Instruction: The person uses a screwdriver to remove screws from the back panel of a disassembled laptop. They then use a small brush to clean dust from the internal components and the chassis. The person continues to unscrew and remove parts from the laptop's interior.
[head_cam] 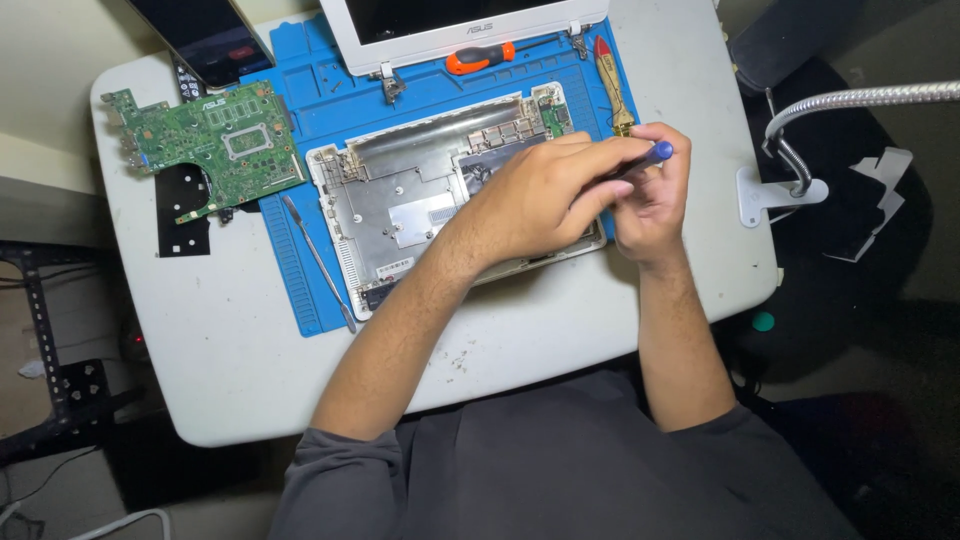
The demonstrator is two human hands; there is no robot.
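Note:
An opened white laptop base [400, 200] lies on a blue work mat [300, 280], its metal inner frame exposed. My left hand [535, 195] reaches across the base's right side, fingers extended toward my right hand [650, 200]. A small blue-capped screwdriver [655, 153] is pinched by my right hand, and my left fingertips touch its shaft. Both hands meet over the base's right edge and hide that corner.
A green circuit board [215, 140] lies on the left of the white table [220, 340], beside a black plate [180, 210]. A metal pry tool [320, 262], an orange-handled screwdriver [480, 58], a brass-coloured tool [612, 85], the laptop lid [470, 30], a phone [205, 40] and a gooseneck lamp arm [850, 100] surround the work.

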